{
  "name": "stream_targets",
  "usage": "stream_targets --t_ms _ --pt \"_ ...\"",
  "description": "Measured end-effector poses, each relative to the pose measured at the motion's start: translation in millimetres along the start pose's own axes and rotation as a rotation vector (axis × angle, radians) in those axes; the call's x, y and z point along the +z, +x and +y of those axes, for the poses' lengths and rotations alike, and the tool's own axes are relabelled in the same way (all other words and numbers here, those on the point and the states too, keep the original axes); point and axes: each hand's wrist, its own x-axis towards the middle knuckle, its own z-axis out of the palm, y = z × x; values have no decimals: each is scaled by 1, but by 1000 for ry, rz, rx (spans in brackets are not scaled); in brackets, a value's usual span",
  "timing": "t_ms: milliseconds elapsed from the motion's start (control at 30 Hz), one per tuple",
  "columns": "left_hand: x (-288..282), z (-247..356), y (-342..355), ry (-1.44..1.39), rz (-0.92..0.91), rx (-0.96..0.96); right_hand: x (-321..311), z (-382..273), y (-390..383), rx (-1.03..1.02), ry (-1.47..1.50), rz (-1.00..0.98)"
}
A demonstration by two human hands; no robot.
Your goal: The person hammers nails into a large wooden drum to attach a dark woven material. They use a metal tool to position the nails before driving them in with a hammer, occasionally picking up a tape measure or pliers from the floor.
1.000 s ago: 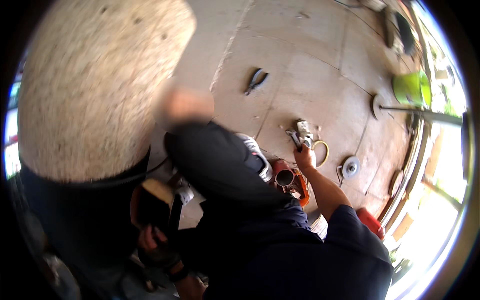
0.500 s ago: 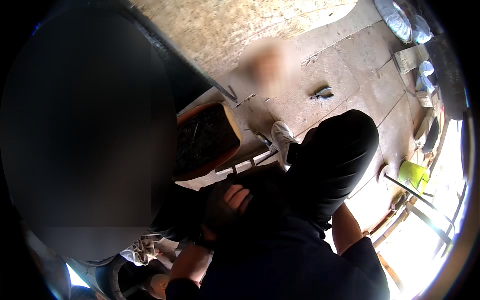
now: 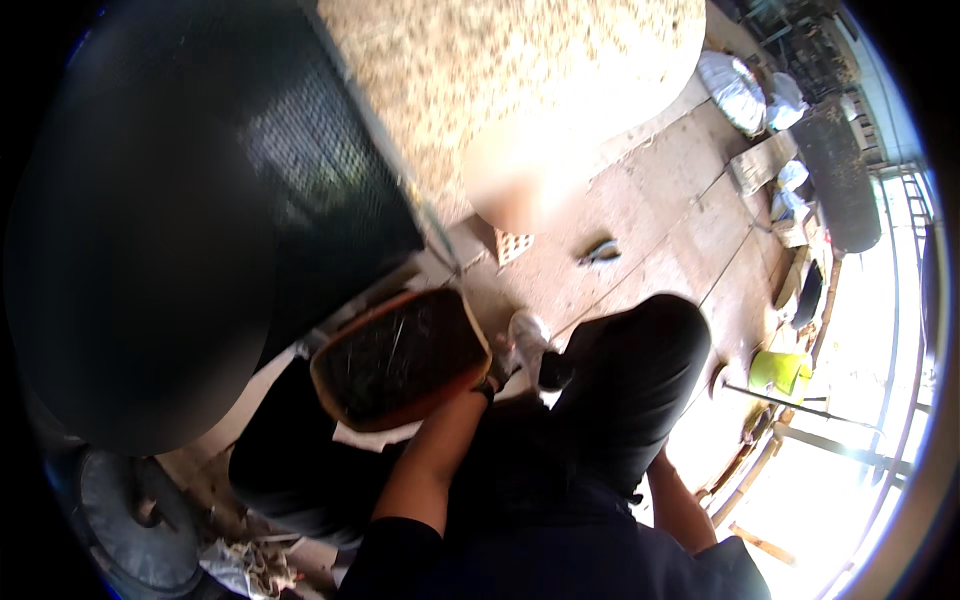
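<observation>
My left forearm reaches forward over my lap, a dark band at its wrist. My left hand (image 3: 497, 374) is low beside the near right rim of an orange-brown tub (image 3: 452, 392), close to my pale shoe (image 3: 531, 332). Shadow and blur hide its fingers, and I cannot tell whether it holds anything. Inside the tub lie many thin dark pieces (image 3: 395, 350). Beyond my right knee, pliers (image 3: 600, 252) rest on the tiled floor. My right forearm runs down past my right thigh, which hides the hand.
A black woven-textured panel (image 3: 320, 160) stands at the left, beside a speckled tan slab (image 3: 430, 70). A perforated brick (image 3: 513, 246) lies under the slab's edge. Off to the right are a yellow-green bucket (image 3: 780, 375) and a wooden block (image 3: 762, 163). A dark round object (image 3: 140, 520) sits lower left.
My left hand has moved from my lap forward to beside the tub and shoe. The view has shifted, showing more of the tub and the woven panel. My right hand stays hidden.
</observation>
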Motion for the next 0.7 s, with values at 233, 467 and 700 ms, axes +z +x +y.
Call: stream_targets --t_ms 233,467,700 --pt "60 -55 28 -33 -112 -231 -22 46 -25 329 -80 82" --pt "14 -74 43 6 -273 -219 -20 -8 13 432 95 127" --pt "-34 -86 34 -47 -273 -185 50 -86 56 199 81 25"
